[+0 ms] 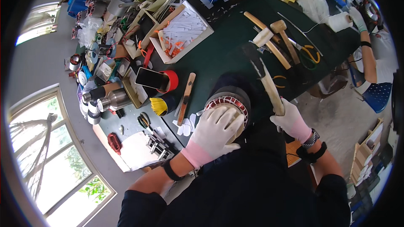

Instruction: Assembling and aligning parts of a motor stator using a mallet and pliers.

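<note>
In the head view, the gloved left hand (216,130) lies with fingers extended and thumb apart over a ring-shaped stator (236,95) with reddish windings, which sits directly beneath its fingertips. The gloved right hand (292,120) is closed around a wooden-handled tool (272,90), its dark end reaching forward. Beyond the right hand lie two wooden mallets (277,54) and scissors (311,54); left of the left hand stands a bundle of yellow strips (159,106).
</note>
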